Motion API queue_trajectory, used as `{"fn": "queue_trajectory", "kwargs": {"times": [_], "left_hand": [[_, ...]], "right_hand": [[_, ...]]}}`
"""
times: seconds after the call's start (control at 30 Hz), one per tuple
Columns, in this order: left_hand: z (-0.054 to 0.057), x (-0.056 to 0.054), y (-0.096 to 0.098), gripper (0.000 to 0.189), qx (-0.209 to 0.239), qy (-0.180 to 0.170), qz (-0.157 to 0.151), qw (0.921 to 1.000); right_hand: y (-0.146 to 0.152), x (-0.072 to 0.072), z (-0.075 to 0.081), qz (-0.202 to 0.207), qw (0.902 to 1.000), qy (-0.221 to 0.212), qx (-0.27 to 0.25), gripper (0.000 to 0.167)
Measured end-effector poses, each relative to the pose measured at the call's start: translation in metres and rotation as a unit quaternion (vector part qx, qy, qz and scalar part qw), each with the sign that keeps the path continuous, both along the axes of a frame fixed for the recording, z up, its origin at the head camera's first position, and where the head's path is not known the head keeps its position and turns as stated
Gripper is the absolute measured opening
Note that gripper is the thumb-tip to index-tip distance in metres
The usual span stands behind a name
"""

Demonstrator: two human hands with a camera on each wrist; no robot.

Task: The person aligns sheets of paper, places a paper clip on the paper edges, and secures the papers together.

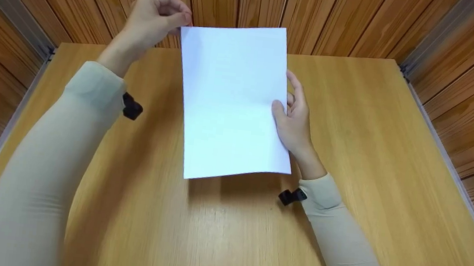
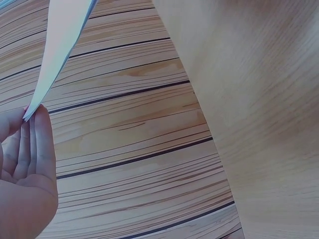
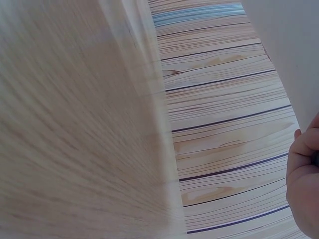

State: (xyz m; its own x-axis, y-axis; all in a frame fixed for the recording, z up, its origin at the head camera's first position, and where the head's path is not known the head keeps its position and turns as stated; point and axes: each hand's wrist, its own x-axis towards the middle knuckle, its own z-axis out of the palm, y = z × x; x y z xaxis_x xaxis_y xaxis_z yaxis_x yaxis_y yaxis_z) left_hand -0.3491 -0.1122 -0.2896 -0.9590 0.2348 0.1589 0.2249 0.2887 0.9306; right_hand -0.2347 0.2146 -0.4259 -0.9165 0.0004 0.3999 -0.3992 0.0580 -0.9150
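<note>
A blank white sheet of paper (image 1: pixel 231 101) is held up above the table in the head view, with a faint crease across its middle and a slightly curved lower edge. At its upper left corner, my left hand (image 1: pixel 156 16) pinches it between thumb and fingers. My right hand (image 1: pixel 298 117) grips the right edge, thumb on the front face and the other fingers partly hidden behind. The left wrist view shows the paper (image 2: pixel 60 45) nearly edge-on above the left hand (image 2: pixel 30 169). In the right wrist view, the right hand (image 3: pixel 305 174) is cut off by the frame beside the paper (image 3: pixel 294 55).
Beneath the hands lies a light wooden table (image 1: pixel 217 236), with shadows of the arms and paper on it. Wood-plank walls (image 1: pixel 319 18) stand behind it and on both sides. A small black device (image 1: pixel 132 106) is at the left cuff, another (image 1: pixel 293 196) at the right.
</note>
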Motion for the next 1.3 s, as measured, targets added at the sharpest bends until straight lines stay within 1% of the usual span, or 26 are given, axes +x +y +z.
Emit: {"fn": "queue_trajectory", "kwargs": {"times": [0.17,0.3,0.5,0.77,0.9,1.03,1.17,1.3], "left_hand": [[0.0,0.002,-0.001,0.018,-0.02,-0.006,0.003,0.9998],[0.001,0.004,-0.001,0.019,-0.03,-0.011,0.004,0.9995],[0.002,0.004,-0.003,0.018,-0.027,-0.012,0.007,0.9995],[0.002,0.005,-0.003,0.019,-0.027,-0.01,0.004,0.9996],[0.0,0.006,-0.003,0.019,-0.028,-0.002,-0.002,0.9996],[-0.003,0.005,-0.006,0.017,-0.018,0.005,-0.011,0.9998],[-0.007,0.002,-0.009,0.021,-0.012,0.002,-0.021,0.9997],[-0.012,0.001,-0.011,0.027,-0.017,0.0,-0.032,0.9993]], "right_hand": [[-0.001,0.001,0.0,-0.005,1.0,0.007,0.003,0.067],[-0.002,0.001,0.001,-0.009,0.9997,0.023,0.01,0.067],[-0.004,0.002,0.003,-0.009,0.9988,0.048,0.006,0.066],[-0.004,0.0,0.0,-0.012,0.9978,0.065,0.005,0.066],[-0.004,0.001,-0.001,-0.007,0.9976,0.069,0.003,0.067],[-0.004,0.0,-0.003,-0.006,0.9977,0.068,0.005,0.067],[-0.004,-0.001,-0.003,-0.009,0.9978,0.066,0.009,0.067],[-0.004,-0.001,-0.003,-0.014,0.998,0.06,0.009,0.066]]}}
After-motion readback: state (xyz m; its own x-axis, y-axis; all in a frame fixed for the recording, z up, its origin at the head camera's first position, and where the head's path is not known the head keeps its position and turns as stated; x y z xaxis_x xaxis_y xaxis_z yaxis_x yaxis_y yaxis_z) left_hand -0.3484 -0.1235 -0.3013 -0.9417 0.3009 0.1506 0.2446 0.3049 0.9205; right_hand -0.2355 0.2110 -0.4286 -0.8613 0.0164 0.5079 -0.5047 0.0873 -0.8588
